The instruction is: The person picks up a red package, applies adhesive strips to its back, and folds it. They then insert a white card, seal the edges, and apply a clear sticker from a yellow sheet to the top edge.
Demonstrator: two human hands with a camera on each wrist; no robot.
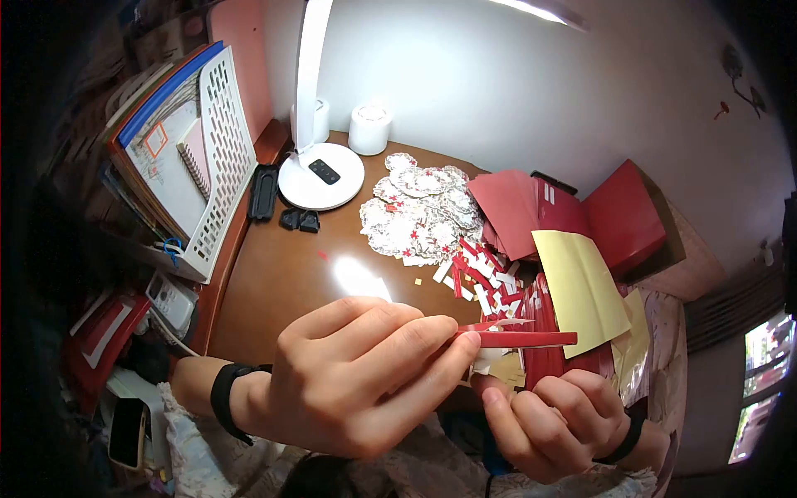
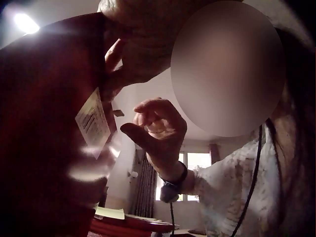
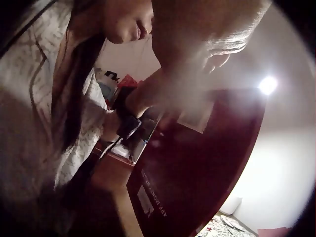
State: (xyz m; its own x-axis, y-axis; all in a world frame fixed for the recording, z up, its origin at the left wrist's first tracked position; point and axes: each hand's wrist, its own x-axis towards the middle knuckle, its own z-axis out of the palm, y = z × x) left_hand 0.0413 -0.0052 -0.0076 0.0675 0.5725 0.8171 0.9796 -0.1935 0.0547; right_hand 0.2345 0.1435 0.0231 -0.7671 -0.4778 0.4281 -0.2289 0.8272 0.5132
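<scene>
In the head view my left hand (image 1: 365,365) grips a flat red packet (image 1: 531,339) between thumb and fingers, held nearly edge-on above the table. A thin pale sliver rises from its upper side. My right hand (image 1: 556,423) is below and to the right of it, fingers curled. The left wrist view shows the right hand (image 2: 160,131) with a gap between thumb and index finger, apart from the packet (image 2: 44,113). A pale printed label (image 2: 94,123) is on the packet. In the right wrist view the packet (image 3: 217,148) has printed lettering along its lower part.
A lamp base (image 1: 321,187) and a white canister (image 1: 370,130) stand at the back. Round white patterned pieces (image 1: 423,207) lie piled mid-table, beside red and white strips (image 1: 486,274). Yellow sheets (image 1: 581,290) and a red box (image 1: 627,220) are at the right, a white file rack (image 1: 224,158) at the left.
</scene>
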